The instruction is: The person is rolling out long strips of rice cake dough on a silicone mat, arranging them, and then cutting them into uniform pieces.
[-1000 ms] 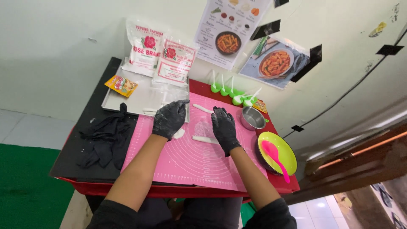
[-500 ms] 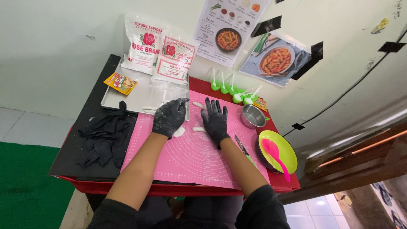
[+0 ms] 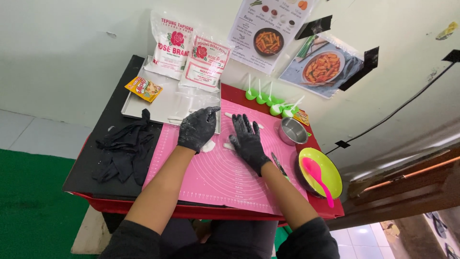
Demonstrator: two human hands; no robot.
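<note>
Both hands wear black gloves and sit in the middle of the frame on the pink mat (image 3: 225,172). Left hand (image 3: 197,128) is curled over a white lump of dough (image 3: 208,146), touching it. Right hand (image 3: 248,140) lies flat with fingers spread wide, pressing a thin white dough stick (image 3: 229,146). Two flour bags (image 3: 190,56) lean on the wall at the top. Five green spoons (image 3: 270,100) stand in a row. One metal cup (image 3: 292,131) sits beside one green plate (image 3: 330,165) with one pink spoon (image 3: 316,175). Spare black gloves (image 3: 123,151) lie at left.
</note>
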